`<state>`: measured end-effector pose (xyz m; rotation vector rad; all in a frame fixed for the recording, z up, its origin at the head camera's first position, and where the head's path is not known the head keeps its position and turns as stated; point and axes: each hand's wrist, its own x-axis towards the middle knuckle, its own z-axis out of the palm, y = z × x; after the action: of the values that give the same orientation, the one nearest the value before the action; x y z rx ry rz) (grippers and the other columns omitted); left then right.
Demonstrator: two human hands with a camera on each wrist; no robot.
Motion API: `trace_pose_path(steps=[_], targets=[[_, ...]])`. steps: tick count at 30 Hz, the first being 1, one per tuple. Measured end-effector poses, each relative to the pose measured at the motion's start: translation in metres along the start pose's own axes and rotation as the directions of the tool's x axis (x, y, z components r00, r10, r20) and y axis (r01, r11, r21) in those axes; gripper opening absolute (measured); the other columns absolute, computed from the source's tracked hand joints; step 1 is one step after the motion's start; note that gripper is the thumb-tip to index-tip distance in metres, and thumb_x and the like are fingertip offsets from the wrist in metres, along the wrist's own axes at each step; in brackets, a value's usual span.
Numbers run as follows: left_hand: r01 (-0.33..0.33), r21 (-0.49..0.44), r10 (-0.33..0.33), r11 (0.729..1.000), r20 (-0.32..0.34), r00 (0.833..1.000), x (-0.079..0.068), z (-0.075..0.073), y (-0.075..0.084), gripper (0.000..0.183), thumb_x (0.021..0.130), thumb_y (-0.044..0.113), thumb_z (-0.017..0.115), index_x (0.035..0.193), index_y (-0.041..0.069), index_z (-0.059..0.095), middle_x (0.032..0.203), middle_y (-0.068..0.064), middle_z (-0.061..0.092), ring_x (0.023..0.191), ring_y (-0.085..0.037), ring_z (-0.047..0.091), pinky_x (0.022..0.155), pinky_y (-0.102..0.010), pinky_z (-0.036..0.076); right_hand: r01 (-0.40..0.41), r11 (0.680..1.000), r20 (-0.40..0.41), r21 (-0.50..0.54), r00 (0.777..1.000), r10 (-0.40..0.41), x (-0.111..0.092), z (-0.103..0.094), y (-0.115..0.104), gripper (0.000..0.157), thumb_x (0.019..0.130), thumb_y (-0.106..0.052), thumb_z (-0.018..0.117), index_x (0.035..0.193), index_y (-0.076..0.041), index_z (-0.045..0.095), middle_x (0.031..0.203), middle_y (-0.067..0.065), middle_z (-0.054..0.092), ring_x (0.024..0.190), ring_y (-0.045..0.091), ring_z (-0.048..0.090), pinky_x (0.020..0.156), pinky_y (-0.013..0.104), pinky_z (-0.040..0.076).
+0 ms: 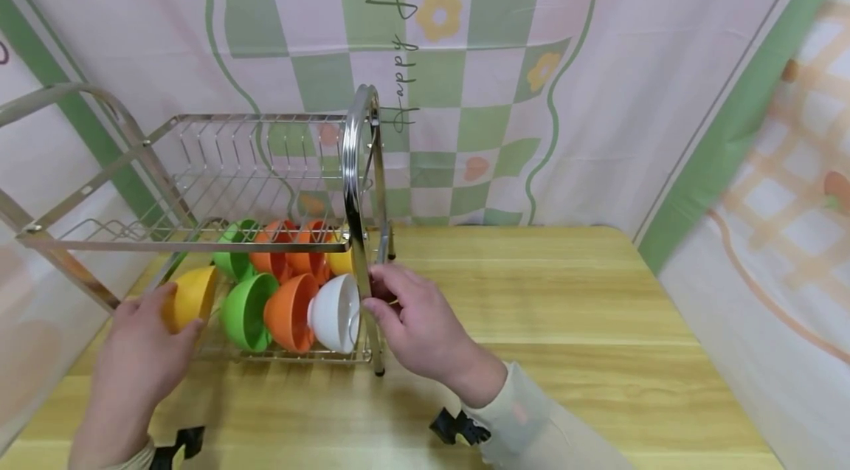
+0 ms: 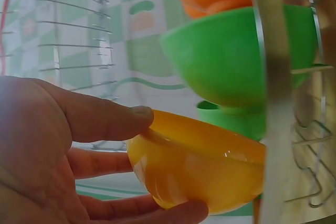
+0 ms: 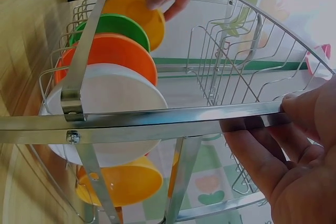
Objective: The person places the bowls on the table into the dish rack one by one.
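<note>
My left hand (image 1: 142, 348) pinches a yellow bowl (image 1: 194, 299) at the left end of the lower tier of a metal dish rack (image 1: 199, 245). The left wrist view shows the thumb on the rim of that bowl (image 2: 199, 166) and fingers under its side. Beside it in the front row stand a green bowl (image 1: 247, 313), an orange bowl (image 1: 291, 313) and a white bowl (image 1: 332, 313), all on edge. My right hand (image 1: 425, 322) grips the rack's front right upright (image 1: 369, 308), thumb on one side and fingers behind, as the right wrist view also shows.
Behind the front row, a second row holds a green bowl (image 1: 232, 256), two orange bowls and a yellow bowl (image 1: 341, 261). The upper wire tier (image 1: 259, 178) overhangs them. The wooden table (image 1: 564, 337) extends to the right, with a patterned curtain (image 1: 505, 71) behind.
</note>
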<state>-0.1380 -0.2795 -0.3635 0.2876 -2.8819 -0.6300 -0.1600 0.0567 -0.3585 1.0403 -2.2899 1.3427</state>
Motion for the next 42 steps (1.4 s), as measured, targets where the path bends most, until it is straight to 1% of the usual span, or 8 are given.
trace_pose_path(steps=[2,7,10,16,22,29,36,42], targets=[[-0.011,0.003,0.011,1.0,0.02,1.0,0.004,0.003,-0.003,0.072,0.094,0.024,0.065,0.148,-0.01,0.031,0.122,-0.043,0.039,0.098,-0.052,0.046,0.069,-0.065,0.044,-0.002,1.0,-0.001,-0.001,1.0,0.002,0.0,0.0,0.0,0.021,0.1,-0.01,0.061,0.12,-0.004,0.059,0.097,-0.001,0.061,0.084,0.011,0.059,0.07,0.024,0.055],[-0.059,0.015,0.058,0.998,0.067,0.996,0.013,0.009,-0.009,0.068,0.095,0.024,0.062,0.145,-0.012,0.033,0.125,-0.044,0.04,0.105,-0.055,0.044,0.075,-0.069,0.043,-0.014,1.0,0.005,0.001,1.0,0.014,-0.001,0.0,0.0,0.022,0.1,-0.011,0.06,0.121,-0.003,0.059,0.098,0.0,0.061,0.086,0.012,0.059,0.071,0.023,0.055],[-0.077,0.01,0.076,0.997,0.076,0.994,0.017,0.011,-0.01,0.066,0.095,0.025,0.061,0.143,-0.012,0.034,0.126,-0.044,0.042,0.108,-0.055,0.042,0.078,-0.07,0.041,-0.013,1.0,0.006,0.002,1.0,0.013,-0.001,0.0,0.001,0.023,0.1,-0.011,0.06,0.121,-0.003,0.059,0.1,0.0,0.061,0.087,0.012,0.06,0.072,0.023,0.056],[-0.05,-0.003,0.05,0.999,0.077,0.996,0.017,0.015,-0.01,0.065,0.095,0.024,0.06,0.144,-0.01,0.035,0.123,-0.043,0.045,0.101,-0.052,0.047,0.071,-0.064,0.045,-0.008,1.0,0.005,0.008,1.0,0.008,-0.001,0.0,0.002,0.023,0.1,-0.011,0.061,0.121,-0.003,0.059,0.1,0.001,0.062,0.087,0.012,0.06,0.072,0.023,0.056],[-0.039,-0.011,0.04,0.999,0.122,0.992,0.019,0.016,-0.013,0.066,0.097,0.025,0.058,0.145,-0.01,0.032,0.12,-0.045,0.047,0.094,-0.052,0.053,0.068,-0.062,0.047,-0.012,1.0,0.009,0.019,1.0,0.012,-0.001,0.0,0.001,0.022,0.1,-0.011,0.061,0.121,-0.003,0.059,0.1,0.0,0.061,0.087,0.013,0.061,0.073,0.023,0.056],[-0.072,-0.021,0.074,0.997,0.129,0.989,0.021,0.017,-0.017,0.059,0.098,0.022,0.053,0.142,-0.013,0.034,0.111,-0.037,0.057,0.078,-0.036,0.058,0.06,-0.047,0.047,-0.029,0.999,0.019,0.03,0.999,0.028,-0.002,-0.001,0.001,0.023,0.101,-0.011,0.059,0.123,-0.003,0.059,0.098,-0.001,0.061,0.086,0.011,0.06,0.072,0.023,0.056],[-0.087,-0.038,0.093,0.995,0.178,0.98,0.02,0.014,-0.016,0.043,0.1,0.014,0.043,0.134,-0.012,0.035,0.103,-0.031,0.059,0.078,-0.036,0.057,0.061,-0.049,0.047,-0.025,0.999,0.02,0.028,0.999,0.025,-0.001,0.0,0.002,0.023,0.101,-0.011,0.059,0.122,-0.003,0.059,0.098,-0.001,0.06,0.085,0.011,0.059,0.072,0.024,0.056],[-0.065,-0.018,0.068,0.998,0.232,0.97,0.021,0.012,-0.014,0.053,0.104,0.023,0.041,0.139,-0.014,0.029,0.099,-0.028,0.058,0.077,-0.034,0.057,0.06,-0.048,0.047,-0.03,0.999,0.02,0.035,0.999,0.03,-0.001,0.0,0.001,0.022,0.101,-0.01,0.059,0.122,-0.003,0.059,0.098,-0.002,0.061,0.086,0.011,0.06,0.072,0.024,0.056]])
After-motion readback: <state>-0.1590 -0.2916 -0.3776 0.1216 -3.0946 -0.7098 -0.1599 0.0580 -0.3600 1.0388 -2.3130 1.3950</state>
